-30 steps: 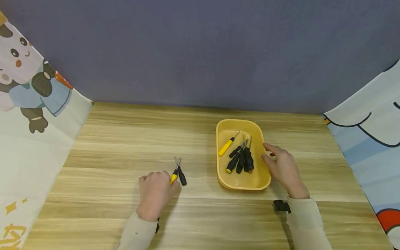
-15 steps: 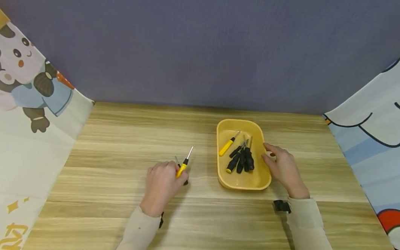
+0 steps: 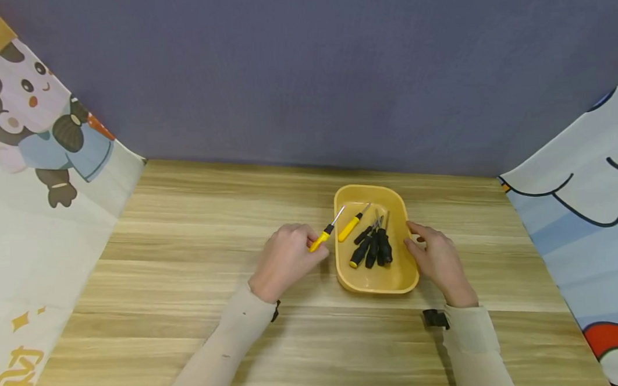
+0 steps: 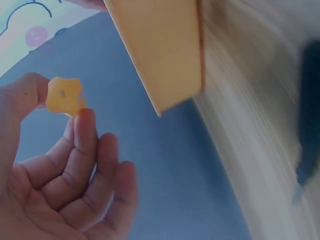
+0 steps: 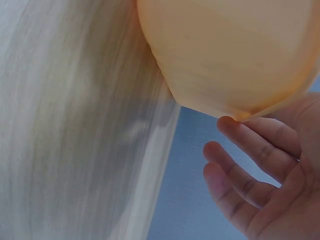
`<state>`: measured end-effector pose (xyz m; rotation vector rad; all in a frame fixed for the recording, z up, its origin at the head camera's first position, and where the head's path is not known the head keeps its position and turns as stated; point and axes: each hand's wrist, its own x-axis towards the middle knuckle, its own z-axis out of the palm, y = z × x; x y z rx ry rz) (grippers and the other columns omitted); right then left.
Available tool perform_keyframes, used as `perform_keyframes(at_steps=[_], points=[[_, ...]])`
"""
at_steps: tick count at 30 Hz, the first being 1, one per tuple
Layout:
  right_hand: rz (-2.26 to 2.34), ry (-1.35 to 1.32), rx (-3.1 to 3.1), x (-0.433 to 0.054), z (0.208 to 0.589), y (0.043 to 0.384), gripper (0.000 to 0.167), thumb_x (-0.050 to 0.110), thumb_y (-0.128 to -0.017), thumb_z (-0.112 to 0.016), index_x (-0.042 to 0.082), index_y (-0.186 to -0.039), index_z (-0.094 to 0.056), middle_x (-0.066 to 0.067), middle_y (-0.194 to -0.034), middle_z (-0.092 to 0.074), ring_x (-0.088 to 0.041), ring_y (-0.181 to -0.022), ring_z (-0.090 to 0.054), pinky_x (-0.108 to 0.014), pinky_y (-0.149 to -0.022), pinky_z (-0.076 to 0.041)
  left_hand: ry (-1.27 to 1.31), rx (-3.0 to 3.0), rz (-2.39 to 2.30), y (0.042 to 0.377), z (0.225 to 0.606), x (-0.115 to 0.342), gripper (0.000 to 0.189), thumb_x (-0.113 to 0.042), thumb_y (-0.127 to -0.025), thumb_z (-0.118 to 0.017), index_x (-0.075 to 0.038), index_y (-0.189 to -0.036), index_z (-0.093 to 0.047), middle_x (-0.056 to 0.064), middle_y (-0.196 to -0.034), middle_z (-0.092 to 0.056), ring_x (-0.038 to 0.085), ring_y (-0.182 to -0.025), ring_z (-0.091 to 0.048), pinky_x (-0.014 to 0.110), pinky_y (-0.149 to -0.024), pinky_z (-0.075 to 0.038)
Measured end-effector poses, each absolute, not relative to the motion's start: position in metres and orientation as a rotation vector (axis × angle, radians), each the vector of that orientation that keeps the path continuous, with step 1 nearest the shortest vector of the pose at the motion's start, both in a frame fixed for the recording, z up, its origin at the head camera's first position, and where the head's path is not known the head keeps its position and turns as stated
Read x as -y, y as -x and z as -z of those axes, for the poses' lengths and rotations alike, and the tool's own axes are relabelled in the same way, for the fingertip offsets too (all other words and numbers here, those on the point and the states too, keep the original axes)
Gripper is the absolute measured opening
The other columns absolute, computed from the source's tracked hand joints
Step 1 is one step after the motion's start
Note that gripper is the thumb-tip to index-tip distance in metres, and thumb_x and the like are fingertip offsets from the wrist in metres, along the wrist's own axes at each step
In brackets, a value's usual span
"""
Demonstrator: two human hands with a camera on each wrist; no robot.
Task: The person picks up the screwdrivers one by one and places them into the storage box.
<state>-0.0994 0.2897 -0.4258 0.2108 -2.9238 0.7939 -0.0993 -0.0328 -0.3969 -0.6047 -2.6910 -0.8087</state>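
Observation:
A yellow-handled screwdriver (image 3: 322, 237) is pinched between the thumb and fingertips of my left hand (image 3: 288, 258). Its shaft points up and right over the tray's left rim. In the left wrist view the yellow handle (image 4: 65, 96) appears end-on. The yellow plastic tray (image 3: 363, 282) holds another yellow-handled screwdriver (image 3: 350, 228) and several black-handled screwdrivers (image 3: 384, 244). My right hand (image 3: 440, 259) holds the tray's right rim with thumb and fingertips. The right wrist view shows its other fingers (image 5: 235, 195) loosely bent below the tray wall, the thumb hidden.
A dark screwdriver (image 4: 309, 100) lies on the wood-grain table (image 3: 195, 222), blurred in the left wrist view; my left arm covers its place in the head view. A grey-blue panel (image 3: 303, 76) rises behind the table. Printed cloth (image 3: 39, 248) borders the left side.
My left hand has picked up the yellow-handled screwdriver beside a black one and carried it right and away from me to the tray's left rim. Right hand and tray have stayed put.

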Motion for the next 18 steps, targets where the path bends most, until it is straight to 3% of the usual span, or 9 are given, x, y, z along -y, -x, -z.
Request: perform_keyframes(at_steps=[5,12,18], points=[[-0.803,-0.216,2.919,-0.29,0.425,0.1,0.043,0.011,-0.099,-0.064,-0.004,-0.138,-0.056,-0.027,-0.131,-0.059,-0.042,-0.1,-0.064,-0.056,-0.079,-0.053,0.732,2.676,0.854,0.114,0.39,0.009,0.016,-0.026,-0.083,-0.072,-0.012,-0.078,-0.07,-0.005,-0.068,-0.057,0.011,-0.062,-0.049,0.025,-0.055,-0.042],[-0.777,-0.219,2.895,-0.289,0.425,0.1,0.041,0.01,-0.097,-0.065,-0.005,-0.135,-0.058,-0.028,-0.128,-0.061,-0.042,-0.097,-0.065,-0.056,-0.077,-0.053,0.852,2.839,0.692,0.144,0.373,-0.044,0.039,-0.03,-0.086,-0.068,-0.018,-0.058,-0.044,-0.007,-0.052,-0.034,0.007,-0.047,-0.033,0.023,-0.041,-0.03],[-0.786,-0.223,2.908,-0.289,0.425,0.101,0.041,0.011,-0.098,-0.064,-0.005,-0.135,-0.058,-0.027,-0.128,-0.061,-0.041,-0.096,-0.065,-0.056,-0.077,-0.053,0.83,3.119,0.417,0.167,0.375,-0.085,0.032,-0.033,-0.092,-0.071,-0.017,-0.068,-0.058,-0.005,-0.059,-0.051,0.009,-0.051,-0.05,0.024,-0.044,-0.042]])
